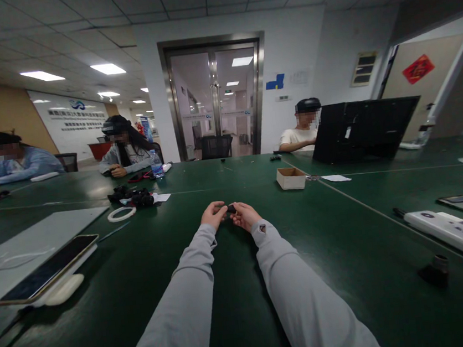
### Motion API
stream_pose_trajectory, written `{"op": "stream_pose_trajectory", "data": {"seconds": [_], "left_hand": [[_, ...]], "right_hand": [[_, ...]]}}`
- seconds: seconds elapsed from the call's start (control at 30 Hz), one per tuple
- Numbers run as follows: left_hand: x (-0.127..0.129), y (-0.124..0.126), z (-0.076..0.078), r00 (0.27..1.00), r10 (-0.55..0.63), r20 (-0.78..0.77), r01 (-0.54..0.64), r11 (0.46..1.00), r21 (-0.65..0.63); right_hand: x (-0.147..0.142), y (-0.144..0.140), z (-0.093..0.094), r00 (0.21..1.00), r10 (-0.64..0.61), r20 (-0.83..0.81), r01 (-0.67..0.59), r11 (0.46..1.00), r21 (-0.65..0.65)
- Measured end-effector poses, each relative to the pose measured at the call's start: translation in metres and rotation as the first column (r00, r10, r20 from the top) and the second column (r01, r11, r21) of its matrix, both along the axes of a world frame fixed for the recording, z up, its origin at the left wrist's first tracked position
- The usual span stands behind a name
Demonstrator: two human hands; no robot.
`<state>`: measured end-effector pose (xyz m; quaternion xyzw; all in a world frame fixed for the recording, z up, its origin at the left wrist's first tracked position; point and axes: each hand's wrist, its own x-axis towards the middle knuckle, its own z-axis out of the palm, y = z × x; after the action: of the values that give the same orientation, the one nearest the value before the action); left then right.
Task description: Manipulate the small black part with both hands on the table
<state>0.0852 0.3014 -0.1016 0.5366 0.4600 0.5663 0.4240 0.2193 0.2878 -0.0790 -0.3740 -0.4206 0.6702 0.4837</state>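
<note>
We're holding both hands out over the green table (349, 249), w/ the left hand (213, 215) and right hand (243, 215) meeting at the fingertips, both pinching a small black part (231, 209) between them, just above the tabletop mid-frame. The part's too small to tell what it is or whether anything's been fitted yet; judging by the grip, we're mid-handling it, nothing visibly finished nearby. Beyond the hands, an open cardboard box (291, 178) is sitting to the right, well apart. To the left we're seeing a white ring (121, 213) beside a heap of black parts (132, 196). A phone (48, 269) is lying on a white pad near left, a white device (457, 230) and a small black cylinder (437, 269) near right. A black laptop (362, 128) is standing far right. Other ppl are sitting across the table, busy w/ their own stuff. Nothing's blocking the space around our hands.
</note>
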Motion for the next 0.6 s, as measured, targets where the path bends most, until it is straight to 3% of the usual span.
{"op": "stream_pose_trajectory", "data": {"seconds": [0.1,0.37,0.6], "left_hand": [[0.0010,0.0009,-0.0003,0.999,0.025,-0.021,-0.027,0.995,-0.094],[-0.0028,-0.0039,0.0035,0.998,-0.066,-0.009,0.066,0.996,0.059],[0.0006,0.0001,0.0018,0.997,0.040,-0.064,-0.046,0.994,-0.100]], "right_hand": [[0.0000,-0.0004,0.0004,1.000,0.001,0.009,-0.001,1.000,-0.002],[-0.0004,-0.0004,0.0004,1.000,-0.010,0.011,0.010,1.000,-0.001],[0.0001,-0.0001,-0.0001,1.000,0.019,0.018,-0.019,1.000,0.003]]}}
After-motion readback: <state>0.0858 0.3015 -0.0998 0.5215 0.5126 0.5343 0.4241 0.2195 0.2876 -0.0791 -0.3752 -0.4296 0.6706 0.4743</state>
